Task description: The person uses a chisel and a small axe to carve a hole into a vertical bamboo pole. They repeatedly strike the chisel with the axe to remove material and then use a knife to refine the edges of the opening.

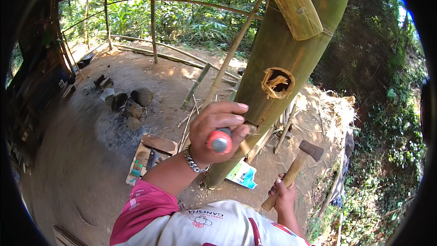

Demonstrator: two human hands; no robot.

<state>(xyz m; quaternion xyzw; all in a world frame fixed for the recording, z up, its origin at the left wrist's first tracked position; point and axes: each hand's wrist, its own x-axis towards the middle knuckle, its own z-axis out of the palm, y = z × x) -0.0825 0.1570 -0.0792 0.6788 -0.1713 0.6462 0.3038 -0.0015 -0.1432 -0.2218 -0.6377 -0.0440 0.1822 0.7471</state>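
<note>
My left hand (210,130) is closed round a chisel (220,142) with a red handle and a metal cap on its end. The hand is raised close against a thick green bamboo pole (261,57), and the chisel's blade is mostly hidden behind the fingers. Just past the fingertips, a second cut (250,129) shows in part on the pole. Higher up is a rough round hole (278,83) with splintered fibres inside. Low on the right, my right hand (283,194) grips the wooden handle of a hatchet (297,167), its dark head up, apart from the pole.
A yellowish bamboo length (296,11) juts from the pole overhead. At its foot lies a colourful sheet (242,174). A wooden box (157,143) with tools rests on the dirt floor, beyond it stones (141,96) around ash. A leafy slope (382,155) rises at right.
</note>
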